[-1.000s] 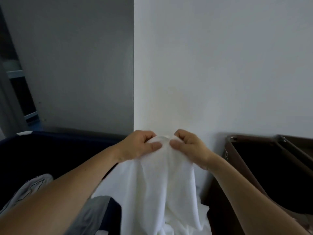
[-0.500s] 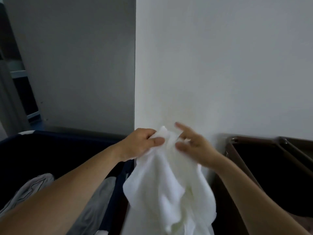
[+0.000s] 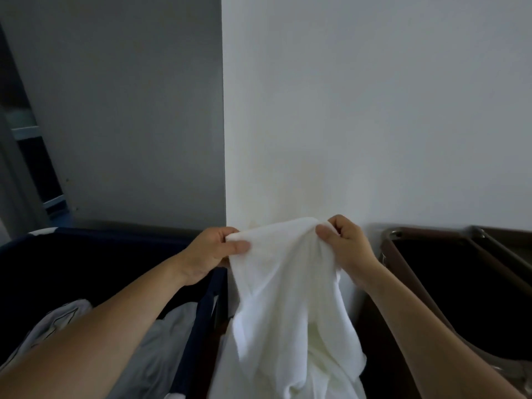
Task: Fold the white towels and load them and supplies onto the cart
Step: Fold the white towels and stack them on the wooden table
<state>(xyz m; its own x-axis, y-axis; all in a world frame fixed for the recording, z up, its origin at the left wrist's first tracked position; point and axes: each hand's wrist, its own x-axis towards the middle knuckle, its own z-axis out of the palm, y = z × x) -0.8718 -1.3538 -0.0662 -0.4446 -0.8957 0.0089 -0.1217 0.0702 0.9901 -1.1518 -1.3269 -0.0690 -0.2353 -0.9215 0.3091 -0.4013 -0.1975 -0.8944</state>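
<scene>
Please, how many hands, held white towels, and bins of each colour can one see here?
Hands: 2, the left hand and the right hand
White towel, held by both: 1
Dark blue bin: 1
Brown bins: 2
Total: 6

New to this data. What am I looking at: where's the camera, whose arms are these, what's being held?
There is no machine here: a person works with bare hands. The one picture comes from a wide-angle camera worn on their head, looking forward and down, so the two forearms coming in from below are the wearer's own. The left hand and the right hand each pinch the top edge of a white towel, holding it up in front of a white wall. The rest of the towel hangs down crumpled. No table is in view. At lower left is a dark blue bin with grey cloth in it. At lower right is a brown bin; its inside is too dark to tell what it holds.
</scene>
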